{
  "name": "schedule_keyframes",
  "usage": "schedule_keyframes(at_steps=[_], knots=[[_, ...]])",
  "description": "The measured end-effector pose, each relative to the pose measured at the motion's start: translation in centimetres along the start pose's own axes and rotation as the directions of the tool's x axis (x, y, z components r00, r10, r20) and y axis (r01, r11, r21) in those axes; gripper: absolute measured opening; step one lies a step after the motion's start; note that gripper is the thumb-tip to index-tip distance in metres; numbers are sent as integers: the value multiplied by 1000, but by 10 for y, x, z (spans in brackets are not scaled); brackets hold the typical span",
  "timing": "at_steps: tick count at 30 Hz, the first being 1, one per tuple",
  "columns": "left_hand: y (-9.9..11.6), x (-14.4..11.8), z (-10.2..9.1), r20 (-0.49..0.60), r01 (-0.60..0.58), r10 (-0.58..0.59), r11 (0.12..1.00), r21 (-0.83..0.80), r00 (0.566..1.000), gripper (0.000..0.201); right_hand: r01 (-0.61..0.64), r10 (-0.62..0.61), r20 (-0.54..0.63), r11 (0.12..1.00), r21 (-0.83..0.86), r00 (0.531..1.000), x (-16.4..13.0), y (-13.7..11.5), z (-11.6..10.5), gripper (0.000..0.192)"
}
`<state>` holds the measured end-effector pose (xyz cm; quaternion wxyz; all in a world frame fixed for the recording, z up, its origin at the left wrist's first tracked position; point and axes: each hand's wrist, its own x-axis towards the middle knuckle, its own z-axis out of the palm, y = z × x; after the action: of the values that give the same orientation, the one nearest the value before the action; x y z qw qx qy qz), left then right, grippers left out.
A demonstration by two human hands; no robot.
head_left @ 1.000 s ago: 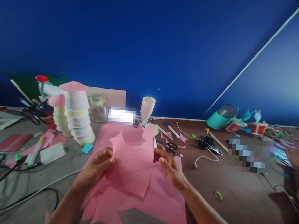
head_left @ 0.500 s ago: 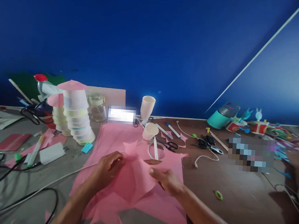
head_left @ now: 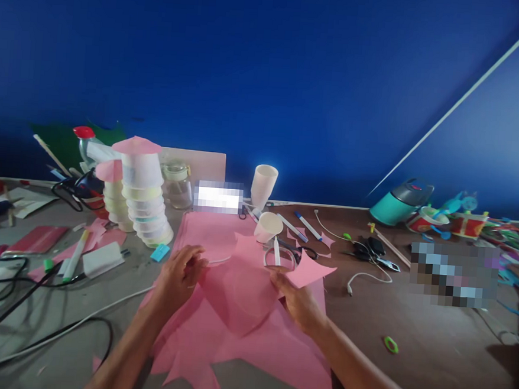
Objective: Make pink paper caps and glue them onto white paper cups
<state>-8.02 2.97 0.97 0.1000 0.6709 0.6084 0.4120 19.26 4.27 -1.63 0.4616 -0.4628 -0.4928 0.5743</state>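
A cut piece of pink paper (head_left: 241, 288) with pointed corners is held up between my hands, its middle bowed. My left hand (head_left: 183, 275) is closed with curled fingers at the paper's left edge. On the other side my right hand (head_left: 294, 295) pinches the right edge, thumb on top and the other fingers mostly hidden. Below lie larger pink sheets (head_left: 310, 364) with cut edges. Just beyond the paper are a tipped paper cup (head_left: 269, 226), a roll of tape (head_left: 287, 259) with a white pen-like stick across it, and partly hidden scissors (head_left: 311, 253).
Stacked paper cups (head_left: 141, 195) with a pink cone top stand at the left, near a glass jar (head_left: 178, 186). Cables (head_left: 100, 314) cross the left side. Markers (head_left: 309, 226), keys (head_left: 374, 247) and a teal bottle (head_left: 396, 207) lie toward the right, before a blue wall.
The pink paper has turned and bent in my hands, and a pointed corner now stands up beside my right thumb. My right hand has risen slightly. The whole view has shifted a little left.
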Motion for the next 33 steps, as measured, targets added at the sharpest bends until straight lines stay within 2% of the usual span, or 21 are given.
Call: schedule_keyframes(at_steps=[2,6,12,15,18,19,21,23,25,30,33], knots=[[3,0,-1,5,4,-4,999,-32,1000,27,-54,54,-2,998,25,999,1,0,-1,45],[5,-1,-4,-9,31,-32,997,-74,999,32,-69,67,18,991,112,998,2,-8,1,42],[-8,-2,-9,-179,129,-136,990,-47,974,42,-79,93,-48,968,237,995,7,-18,-4,39],[-13,-1,-7,-222,97,-90,995,20,971,44,-67,83,-49,962,265,995,9,-19,-7,37],[-8,-1,-3,-155,17,-11,999,33,988,53,-55,86,-89,951,305,992,9,-20,-6,36],[-4,-3,0,-98,4,-6,1000,-21,995,57,-54,95,-111,944,326,989,9,-20,-4,36],[6,-7,5,71,32,-15,971,-239,997,66,-48,117,-157,922,384,981,8,-21,0,39],[19,-12,11,272,161,-22,851,-501,962,73,-39,131,-182,898,439,975,6,-21,5,44],[30,-17,16,421,305,-7,698,-648,907,73,-56,142,-153,885,462,978,3,-18,9,45],[48,-23,23,586,584,-123,378,-718,801,65,-198,209,18,888,415,978,-1,-6,13,52],[52,-26,25,649,662,-137,210,-719,748,57,-204,219,-8,924,324,976,-4,-2,15,63]])
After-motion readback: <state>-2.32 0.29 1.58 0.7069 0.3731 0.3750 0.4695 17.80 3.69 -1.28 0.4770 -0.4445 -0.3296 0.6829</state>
